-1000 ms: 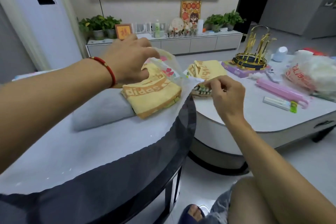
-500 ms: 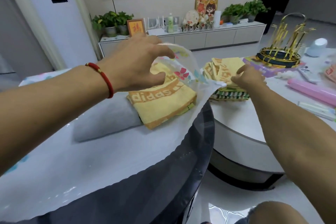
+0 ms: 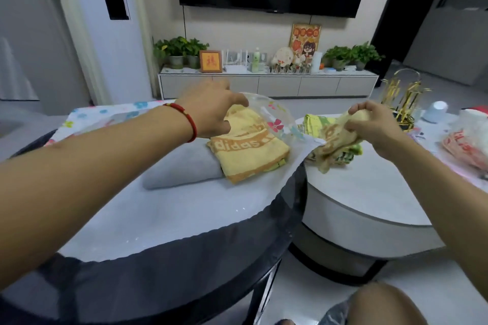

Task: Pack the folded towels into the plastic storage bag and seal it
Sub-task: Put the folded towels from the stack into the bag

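Living-room setting: dark TV at top centre, low white cabinet with potted plants beneath. Round dark table (image 3: 184,258), lower left, under a clear, glossy plastic bag (image 3: 266,111) with flower print. Inside the bag, mid-frame: grey towel (image 3: 182,166), soft, rolled; yellow towel (image 3: 250,153), terry, folded square, orange lettering. Left hand (image 3: 211,111), red cord at wrist, pinches the bag's mouth up into a dome. Right hand (image 3: 375,124), centre right, closed on a limp yellow towel (image 3: 332,145), over a folded stack (image 3: 314,121) on the white table (image 3: 369,192).
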Available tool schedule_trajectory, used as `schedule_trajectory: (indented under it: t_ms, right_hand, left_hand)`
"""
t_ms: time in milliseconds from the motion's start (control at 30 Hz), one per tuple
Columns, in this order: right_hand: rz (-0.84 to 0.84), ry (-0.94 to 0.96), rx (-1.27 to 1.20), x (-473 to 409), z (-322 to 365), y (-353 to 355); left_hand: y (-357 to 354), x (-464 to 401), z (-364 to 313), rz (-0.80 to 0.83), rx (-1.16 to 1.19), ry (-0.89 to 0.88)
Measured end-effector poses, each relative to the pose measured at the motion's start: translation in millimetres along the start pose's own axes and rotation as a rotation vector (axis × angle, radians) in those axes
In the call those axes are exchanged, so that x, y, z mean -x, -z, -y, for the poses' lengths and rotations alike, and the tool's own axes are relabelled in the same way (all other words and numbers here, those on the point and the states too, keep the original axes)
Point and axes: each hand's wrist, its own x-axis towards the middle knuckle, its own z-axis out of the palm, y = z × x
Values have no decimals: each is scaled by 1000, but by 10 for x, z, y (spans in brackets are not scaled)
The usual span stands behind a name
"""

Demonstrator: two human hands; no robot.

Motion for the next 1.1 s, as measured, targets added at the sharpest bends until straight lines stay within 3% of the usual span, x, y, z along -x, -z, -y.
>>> schedule_trajectory:
  t_ms: [133,233,400,500,600,700,800,967,1100]
  right_hand:
    - [110,129,40,623,438,270]
    - [246,171,-70,1053,800,369]
    - [702,19,-365,1611,1209,105]
    - [854,-51,-488,1803,1234,-483]
    - [818,-53,-543,1814,1276,-1296]
    - [577,-32,-728,1671,1360,-2042]
    - [422,-144,-922,1610,1221,-2575]
    - [505,-390,-690,1913,677,-3241]
    - [550,-289,-583,1922,610,-3243]
  left_hand:
    - [34,217,130,36,-13,98]
    - [82,334,227,49,-47,186]
    - [231,425,381,62,18,246]
    - [330,422,507,40,19,224]
    - [384,390,623,40,-6,199]
    - [435,335,688,38,-16,217]
    - [488,291,741,63,-13,240]
    - [486,268,764,50,-55,206]
    - [439,314,719,56,-26,217]
